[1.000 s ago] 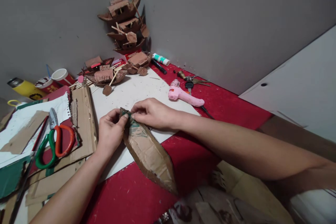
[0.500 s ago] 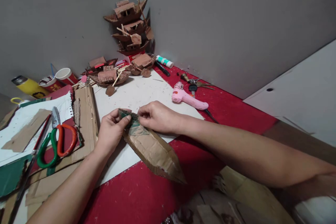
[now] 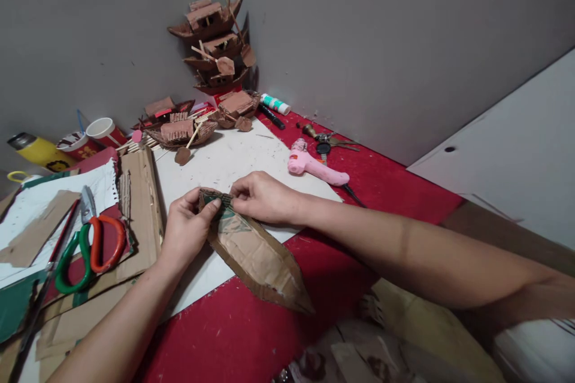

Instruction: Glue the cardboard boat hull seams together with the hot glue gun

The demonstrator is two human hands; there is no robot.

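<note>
A long pointed cardboard boat hull [image 3: 256, 254] with green print near its far end is held over the white board [image 3: 233, 161]. My left hand [image 3: 186, 230] pinches the hull's far end from the left, thumb on top. My right hand [image 3: 263, 197] grips the same end from the right, fingers curled over the edge. The hull's near tip points toward me, above the red table cover [image 3: 341, 275].
Green and orange scissors [image 3: 87, 251] lie on cardboard scraps at left. A pink glue gun [image 3: 314, 166], keys [image 3: 326, 140] and a glue stick [image 3: 275, 103] lie right of the board. Finished cardboard boats [image 3: 213, 42] are stacked in the corner, with paper cups [image 3: 101, 130] at far left.
Both hands keep hold of the hull's far end. The hull's near tip has swung a little to the right and flatter; my view shifted slightly.
</note>
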